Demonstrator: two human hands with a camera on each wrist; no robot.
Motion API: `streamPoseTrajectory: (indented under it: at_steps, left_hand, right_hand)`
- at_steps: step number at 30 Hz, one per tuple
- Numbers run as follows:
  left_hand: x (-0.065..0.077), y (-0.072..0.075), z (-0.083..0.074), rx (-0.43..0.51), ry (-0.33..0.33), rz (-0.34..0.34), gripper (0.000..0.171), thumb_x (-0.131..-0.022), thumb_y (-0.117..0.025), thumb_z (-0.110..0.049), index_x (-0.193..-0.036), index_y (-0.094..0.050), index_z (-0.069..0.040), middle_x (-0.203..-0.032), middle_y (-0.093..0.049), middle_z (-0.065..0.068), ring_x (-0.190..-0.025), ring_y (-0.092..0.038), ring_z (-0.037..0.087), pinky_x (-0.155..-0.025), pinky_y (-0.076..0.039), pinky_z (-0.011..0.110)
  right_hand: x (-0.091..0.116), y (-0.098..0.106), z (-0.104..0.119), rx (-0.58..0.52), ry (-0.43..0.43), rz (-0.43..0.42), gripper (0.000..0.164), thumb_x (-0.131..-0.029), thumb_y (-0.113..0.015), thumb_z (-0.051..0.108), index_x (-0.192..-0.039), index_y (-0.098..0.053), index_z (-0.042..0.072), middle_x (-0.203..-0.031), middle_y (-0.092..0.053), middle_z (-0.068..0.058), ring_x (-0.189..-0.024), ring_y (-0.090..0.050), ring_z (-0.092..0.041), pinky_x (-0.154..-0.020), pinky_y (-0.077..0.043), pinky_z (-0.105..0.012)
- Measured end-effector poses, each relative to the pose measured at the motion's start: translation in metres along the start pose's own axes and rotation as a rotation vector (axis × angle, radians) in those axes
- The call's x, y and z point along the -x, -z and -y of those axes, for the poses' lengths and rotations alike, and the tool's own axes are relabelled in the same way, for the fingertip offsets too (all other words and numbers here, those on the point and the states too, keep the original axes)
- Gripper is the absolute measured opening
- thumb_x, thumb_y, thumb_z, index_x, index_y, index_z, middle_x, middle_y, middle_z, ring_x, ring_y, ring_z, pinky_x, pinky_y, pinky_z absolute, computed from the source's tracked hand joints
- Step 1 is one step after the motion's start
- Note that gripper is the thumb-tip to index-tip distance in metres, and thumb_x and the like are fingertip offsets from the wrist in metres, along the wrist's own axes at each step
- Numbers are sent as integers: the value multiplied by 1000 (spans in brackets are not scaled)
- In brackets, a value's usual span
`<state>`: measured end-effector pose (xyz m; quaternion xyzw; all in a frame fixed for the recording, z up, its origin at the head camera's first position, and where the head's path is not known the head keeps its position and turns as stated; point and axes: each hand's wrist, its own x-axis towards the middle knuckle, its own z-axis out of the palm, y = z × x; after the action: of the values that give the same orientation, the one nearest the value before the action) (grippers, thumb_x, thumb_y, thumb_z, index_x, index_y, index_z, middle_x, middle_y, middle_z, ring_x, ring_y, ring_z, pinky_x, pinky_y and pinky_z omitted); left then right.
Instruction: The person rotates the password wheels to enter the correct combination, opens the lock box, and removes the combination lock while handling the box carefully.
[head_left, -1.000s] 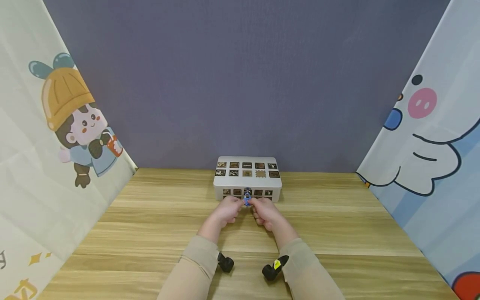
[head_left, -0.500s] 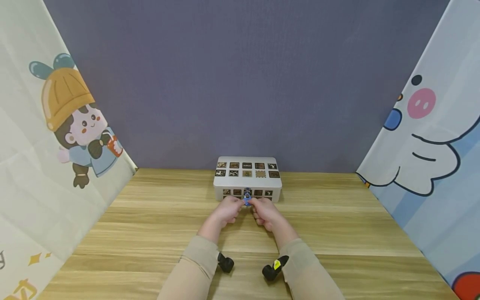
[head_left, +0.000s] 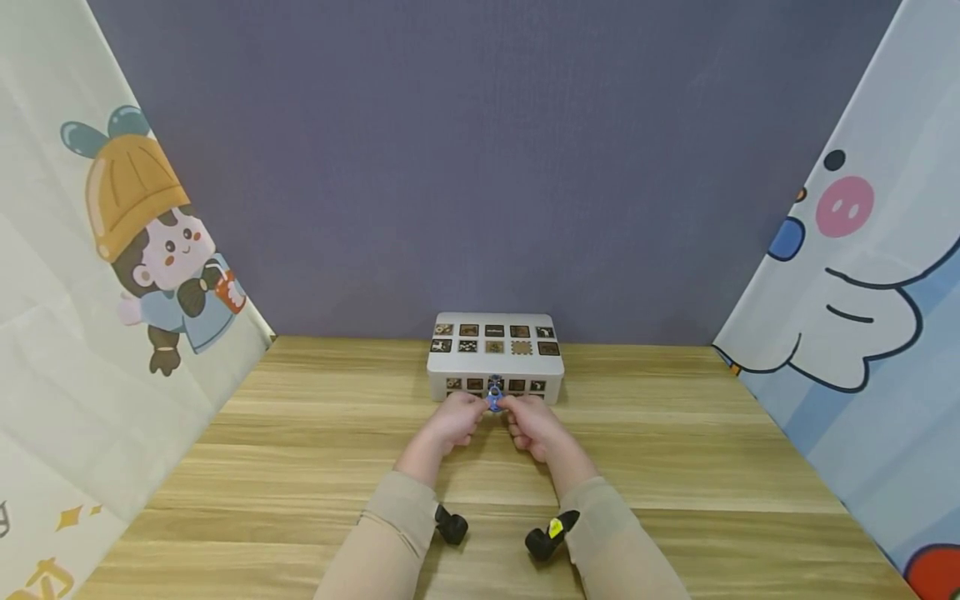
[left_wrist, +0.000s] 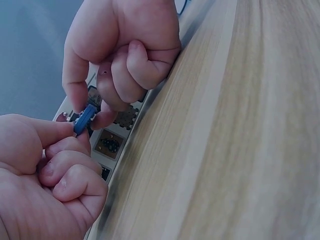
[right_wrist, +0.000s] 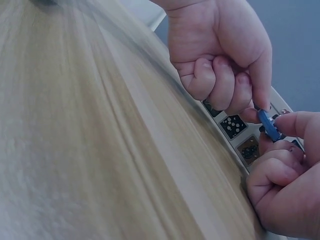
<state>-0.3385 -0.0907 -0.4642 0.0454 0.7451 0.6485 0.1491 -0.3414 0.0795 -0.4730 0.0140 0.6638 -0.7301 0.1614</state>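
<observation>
A small blue padlock (head_left: 495, 400) with a shiny shackle is at the front middle of a white box (head_left: 495, 364) printed with dark square pictures. My left hand (head_left: 456, 419) pinches the padlock's left side between thumb and forefinger, its other fingers curled in. From the right, my right hand (head_left: 534, 425) pinches the same padlock in like manner. In the left wrist view the padlock's blue edge (left_wrist: 85, 119) shows between both hands' fingertips, with small dark parts along it. Fingers hide much of its body, and whether the shackle is locked cannot be told.
The box stands at the back of a wood-grain table (head_left: 330, 433), close to a grey-blue back wall (head_left: 480, 167). Printed cloths hang at the left (head_left: 60, 333) and right (head_left: 885, 333). A small black camera (head_left: 452, 527) sits at the left wrist, another (head_left: 542, 543) at the right.
The right hand has shifted very slightly to the right. Both hands keep their pinch on the padlock, and the box stays in place.
</observation>
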Motion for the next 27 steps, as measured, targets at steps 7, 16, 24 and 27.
streamPoseTrajectory:
  at_steps: [7, 16, 24, 27]
  left_hand:
    - [0, 1, 1, -10, -3, -1, 32, -106, -52, -19, -104, -62, 11, -58, -35, -7, -47, -28, 6, -41, -25, 19]
    - [-1, 1, 1, -26, -9, -7, 30, -106, -53, -20, -93, -59, 7, -58, -35, -7, -47, -28, 7, -42, -26, 20]
    - [-2, 0, 1, -30, -6, -4, 34, -105, -53, -19, -73, -47, -11, -57, -35, -7, -46, -27, 7, -42, -26, 20]
    - [-2, 0, 2, -26, -7, -1, 33, -106, -52, -19, -74, -48, -10, -56, -34, -7, -46, -27, 7, -41, -25, 20]
  right_hand:
    - [-3, 6, 2, -78, -34, -8, 20, -98, -55, 24, -87, -61, 7, -58, -32, 9, -44, -23, -3, -38, -18, -18]
    - [-1, 12, 6, -102, -54, -21, 41, -102, -51, 31, -125, -57, -3, -62, -33, 10, -47, -24, -1, -40, -19, -16]
    - [-1, 15, 6, -102, -55, -32, 42, -102, -52, 32, -127, -58, -2, -63, -32, 9, -47, -24, -2, -40, -19, -16]
    - [-2, 15, 6, -97, -51, -26, 35, -102, -53, 29, -119, -61, 0, -62, -32, 10, -47, -23, -2, -40, -19, -16]
